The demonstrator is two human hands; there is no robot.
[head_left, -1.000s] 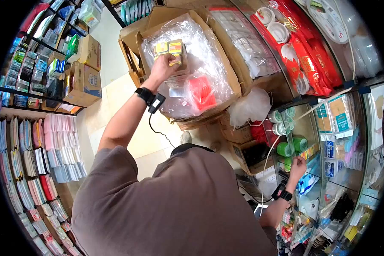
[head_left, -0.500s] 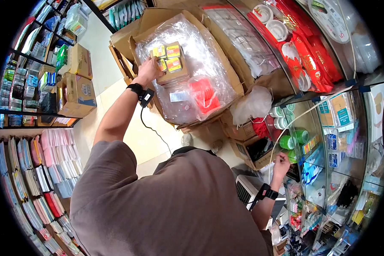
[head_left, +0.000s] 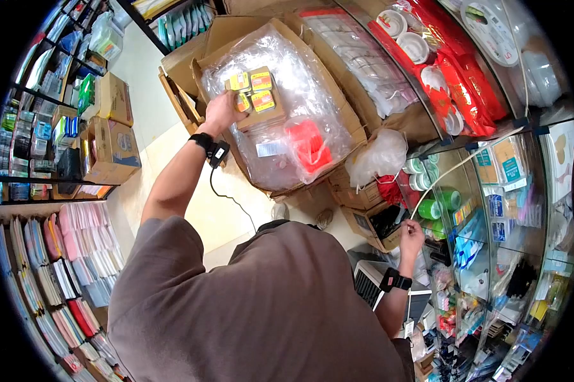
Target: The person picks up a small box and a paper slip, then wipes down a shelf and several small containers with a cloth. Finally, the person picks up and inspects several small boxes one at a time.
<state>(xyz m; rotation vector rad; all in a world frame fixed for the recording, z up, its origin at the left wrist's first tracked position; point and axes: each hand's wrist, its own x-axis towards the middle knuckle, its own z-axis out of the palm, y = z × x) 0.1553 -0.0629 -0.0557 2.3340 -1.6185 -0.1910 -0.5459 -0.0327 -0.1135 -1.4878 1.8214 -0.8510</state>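
My left hand [head_left: 223, 113] reaches into a large plastic-lined cardboard carton [head_left: 357, 132]. Its fingers close around the lower-left of several small yellow-labelled boxes [head_left: 243, 102], grouped on a stack of brown cardboard [head_left: 268, 120]. Beside the stack, clear plastic covers a bright red item [head_left: 310, 146]. On the other side, my right hand [head_left: 412, 237] hangs by the glass shelving with its fingers curled together. A white cable [head_left: 449, 173] runs down to its fingertips and overlaps them in this view; I cannot tell whether they hold it.
Glass shelves [head_left: 484, 210] on the right carry green-lidded tubs [head_left: 430, 209] and packaged goods. Red packets [head_left: 459, 83] lie at upper right. An open box [head_left: 371, 226] stands below the carton. Left are racks with folders [head_left: 86, 239] and stacked cartons [head_left: 112, 149].
My right hand has moved slightly left and up, and now overlaps the white cable. The left hand stays at the lower-left yellow-labelled box, with its fingers shifted slightly down.
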